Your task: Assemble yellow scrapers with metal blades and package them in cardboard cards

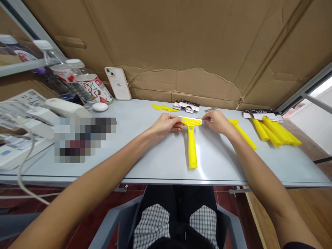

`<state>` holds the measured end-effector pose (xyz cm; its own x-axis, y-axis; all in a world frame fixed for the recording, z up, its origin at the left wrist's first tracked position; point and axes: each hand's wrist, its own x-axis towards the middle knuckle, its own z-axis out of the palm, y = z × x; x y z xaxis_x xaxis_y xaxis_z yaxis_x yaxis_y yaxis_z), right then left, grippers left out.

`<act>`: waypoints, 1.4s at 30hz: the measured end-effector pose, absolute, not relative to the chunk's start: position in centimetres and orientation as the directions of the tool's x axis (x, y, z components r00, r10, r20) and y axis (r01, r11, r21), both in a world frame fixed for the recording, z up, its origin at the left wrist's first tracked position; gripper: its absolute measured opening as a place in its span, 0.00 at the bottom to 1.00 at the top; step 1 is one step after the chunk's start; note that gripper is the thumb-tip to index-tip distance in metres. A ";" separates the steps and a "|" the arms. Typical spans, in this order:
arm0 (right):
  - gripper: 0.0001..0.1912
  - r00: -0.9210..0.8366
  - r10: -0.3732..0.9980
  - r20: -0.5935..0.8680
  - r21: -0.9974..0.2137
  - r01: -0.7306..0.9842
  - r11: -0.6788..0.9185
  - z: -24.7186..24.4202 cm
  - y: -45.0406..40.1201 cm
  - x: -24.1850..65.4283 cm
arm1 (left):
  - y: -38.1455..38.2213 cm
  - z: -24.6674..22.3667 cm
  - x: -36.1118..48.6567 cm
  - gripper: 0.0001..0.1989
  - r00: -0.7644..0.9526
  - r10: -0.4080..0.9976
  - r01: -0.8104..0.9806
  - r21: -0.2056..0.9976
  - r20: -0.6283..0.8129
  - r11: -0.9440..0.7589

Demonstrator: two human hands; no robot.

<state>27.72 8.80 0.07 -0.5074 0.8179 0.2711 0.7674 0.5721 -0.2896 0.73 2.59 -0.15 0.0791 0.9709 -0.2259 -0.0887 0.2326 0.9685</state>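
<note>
A yellow T-shaped scraper (192, 148) lies on the grey table in front of me, its handle pointing toward me. My left hand (167, 123) pinches the left end of its head between thumb and fingers. At the head's right end my right hand (217, 121) has its fingers closed together, the fingertips at the corner; how much they grip is partly hidden. A thin pale strip runs along the head's far edge. Beside my right forearm lies another yellow scraper (245, 135), partly covered by the arm. Thin metal blades (211, 109) lie just beyond my right hand.
Flat yellow pieces (162, 108) and printed cards (186, 106) lie at the back. Several yellow scrapers with cards (278, 135) are grouped at right. A phone (118, 83) leans on the cardboard wall (181, 45). Bottles (93, 84), a white mouse (100, 107) and a cable (27, 159) are at left.
</note>
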 end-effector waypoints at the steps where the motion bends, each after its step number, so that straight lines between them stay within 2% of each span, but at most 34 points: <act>1: 0.15 -0.514 0.831 0.212 -0.256 0.791 0.555 -0.3 9.1 27.9 | 2.7 -0.3 0.6 0.10 0.082 0.972 -0.092 0.969 -0.221 0.228; 5: 0.14 -0.522 0.843 0.128 -0.229 0.811 0.538 -1.7 9.8 28.1 | 2.8 -0.7 0.6 0.09 0.092 0.973 -0.098 0.970 -0.212 0.221; 11: 0.14 -0.511 0.837 0.196 -0.259 0.797 0.546 -1.5 9.8 28.1 | 2.8 -0.8 0.6 0.08 0.086 0.975 -0.088 0.973 -0.205 0.213; 13: 0.15 -0.485 0.831 0.273 -0.331 0.764 0.554 -0.9 9.4 27.7 | 2.9 -0.9 0.5 0.08 0.088 0.977 -0.092 0.975 -0.194 0.202; 16: 0.13 -0.379 0.868 0.320 -0.577 0.649 0.496 0.1 8.4 26.7 | 2.9 -1.0 0.5 0.09 0.095 0.980 -0.093 0.978 -0.176 0.184; 18: 0.16 -0.355 0.910 0.214 -0.744 0.545 0.387 0.6 7.5 25.9 | 2.8 -0.9 0.5 0.09 0.099 0.982 -0.092 0.981 -0.160 0.169; 21: 0.20 -0.435 0.901 0.015 -0.889 0.407 0.211 1.0 6.4 25.1 | 2.6 -0.5 0.5 0.09 0.100 0.986 -0.098 0.985 -0.131 0.140; 25: 0.20 -0.475 0.879 -0.046 -0.978 0.201 0.058 1.1 5.8 24.6 | 2.5 -0.4 0.7 0.09 0.091 0.987 -0.095 0.985 -0.133 0.141; 29: 0.18 -0.421 0.906 -0.041 -0.994 0.111 0.007 0.6 5.7 23.9 | 2.4 -0.5 1.2 0.05 0.042 0.987 -0.133 0.978 -0.156 0.160; 31: 0.16 -0.373 0.927 -0.045 -0.996 0.087 -0.014 0.3 5.5 23.4 | 2.1 -0.4 1.6 0.13 -0.038 0.990 -0.149 0.980 -0.139 0.132; 33: 0.14 -0.316 0.947 -0.053 -0.998 0.061 -0.035 0.0 5.3 22.8 | 1.4 -0.2 2.0 0.24 -0.115 0.990 -0.093 0.994 -0.076 0.066; 37: 0.12 -0.221 0.973 -0.063 -0.998 -0.013 -0.067 -0.2 4.8 21.9 | -0.1 0.5 2.4 0.36 -0.080 0.989 0.268 0.959 0.123 -0.097; 39: 0.12 -0.178 0.982 -0.062 -0.996 -0.053 -0.072 -0.2 4.6 21.6 | -0.7 0.6 2.6 0.40 -0.022 0.985 0.405 0.902 0.172 -0.149; 42: 0.11 -0.142 0.988 -0.065 -0.992 -0.095 -0.079 -0.2 4.3 21.2 | -1.0 0.5 2.7 0.38 0.023 0.981 0.508 0.843 0.193 -0.178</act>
